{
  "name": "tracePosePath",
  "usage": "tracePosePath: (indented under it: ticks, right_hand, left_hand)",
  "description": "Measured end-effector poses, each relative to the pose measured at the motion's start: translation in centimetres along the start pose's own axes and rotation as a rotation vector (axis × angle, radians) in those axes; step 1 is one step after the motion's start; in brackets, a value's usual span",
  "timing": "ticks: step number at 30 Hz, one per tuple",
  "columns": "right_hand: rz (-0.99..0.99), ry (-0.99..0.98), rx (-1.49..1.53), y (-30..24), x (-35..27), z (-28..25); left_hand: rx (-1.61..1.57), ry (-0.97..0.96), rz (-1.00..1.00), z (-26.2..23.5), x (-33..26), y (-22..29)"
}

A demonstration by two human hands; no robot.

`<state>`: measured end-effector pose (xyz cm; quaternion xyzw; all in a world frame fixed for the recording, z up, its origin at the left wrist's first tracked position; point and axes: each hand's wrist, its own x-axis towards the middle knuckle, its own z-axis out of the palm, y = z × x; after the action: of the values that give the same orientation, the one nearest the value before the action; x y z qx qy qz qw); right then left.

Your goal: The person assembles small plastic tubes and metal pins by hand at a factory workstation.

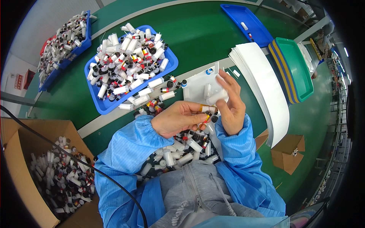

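Observation:
My left hand (178, 118) is closed on small labelled bottles. One is an amber bottle with a white label (207, 109); below it is a slimmer one with a yellow and red label (205, 119). Black ends show beside my right palm. My right hand (232, 104) has its fingers spread apart. Between its thumb and forefinger a blurred white plastic tube (216, 97) appears; whether they touch it is unclear. Under that hand lies a white sheet (194, 92) with a clear tube (207, 90) and a small blue-capped bottle (209, 71).
A heaped blue tray (173, 65) of tubes stands ahead, another (88, 30) far left. Loose tubes (167, 156) pile before me. A cardboard box (15, 152) is at left. On the right are stacked white sheets (262, 83), green trays (298, 70) and a blue tray (247, 17).

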<state>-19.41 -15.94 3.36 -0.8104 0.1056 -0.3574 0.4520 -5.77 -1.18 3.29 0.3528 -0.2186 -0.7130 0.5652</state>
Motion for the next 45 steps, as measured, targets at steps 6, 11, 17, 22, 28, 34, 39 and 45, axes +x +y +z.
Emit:
tracePosePath:
  ticks: [6,11,17,22,28,34,39,45]
  right_hand:
    - [0.170,0.379,0.249,-0.3,-0.6,-0.2]
    - [0.477,0.226,0.865,-1.8,-2.2,0.0]
    - [0.633,0.114,1.057,-0.6,-2.9,1.3]
    - [0.592,0.107,0.947,-0.4,-2.8,1.9]
    - [0.505,0.227,0.656,-1.8,-2.6,2.8]
    - [0.461,0.103,0.613,1.0,-3.3,1.4]
    - [0.546,-0.144,0.722,2.6,-3.2,1.5]
    - [0.382,0.092,0.562,1.7,-2.8,2.6]
  left_hand:
    - [-0.010,0.092,0.121,0.6,0.1,0.0]
    - [0.173,0.193,0.227,0.5,0.1,0.1]
    - [0.230,0.209,0.289,0.9,0.2,0.3]
    - [0.354,0.283,0.440,0.9,0.6,-1.0]
    - [0.835,0.344,0.688,0.0,0.4,-1.4]
    - [0.533,0.126,0.536,1.0,0.3,-0.5]
    - [0.537,0.100,0.369,0.2,-0.4,0.5]
    - [1.194,0.979,0.974,-4.3,-1.5,5.0]
